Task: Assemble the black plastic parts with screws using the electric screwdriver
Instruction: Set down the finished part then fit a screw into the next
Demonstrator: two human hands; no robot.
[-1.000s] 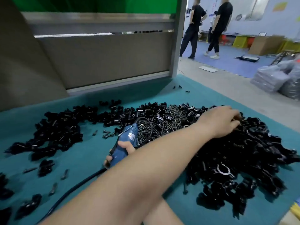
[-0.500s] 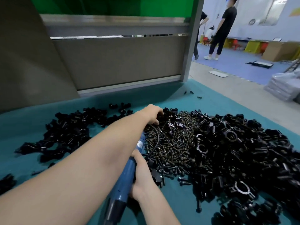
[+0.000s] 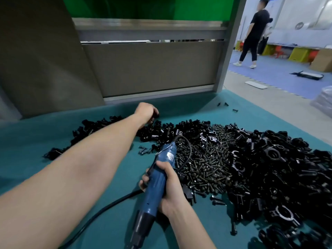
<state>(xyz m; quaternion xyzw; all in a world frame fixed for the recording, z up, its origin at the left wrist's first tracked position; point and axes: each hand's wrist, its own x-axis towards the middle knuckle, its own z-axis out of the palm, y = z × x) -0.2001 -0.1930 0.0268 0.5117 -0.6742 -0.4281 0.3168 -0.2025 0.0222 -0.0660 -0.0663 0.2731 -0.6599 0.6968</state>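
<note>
My right hand [image 3: 168,184] grips the blue electric screwdriver [image 3: 158,182] near the table's front, its tip pointing away over the screws. A heap of dark screws [image 3: 206,164] lies in the middle. To the right is a big pile of black plastic parts [image 3: 280,169]. A smaller spread of black parts [image 3: 93,126] lies at the left. My left hand [image 3: 145,112] reaches far out over the back of that spread, fingers curled round a small black plastic part [image 3: 155,115].
The table is covered in teal cloth [image 3: 36,141], with a grey partition [image 3: 152,69] behind it. The screwdriver's black cable [image 3: 100,212] runs to the front left. A few stray screws [image 3: 226,105] lie at the back. A person [image 3: 255,33] stands on the floor beyond.
My left hand has swung from the right-hand pile across the screws to the back left and now holds a black part. My right hand keeps its grip on the screwdriver.
</note>
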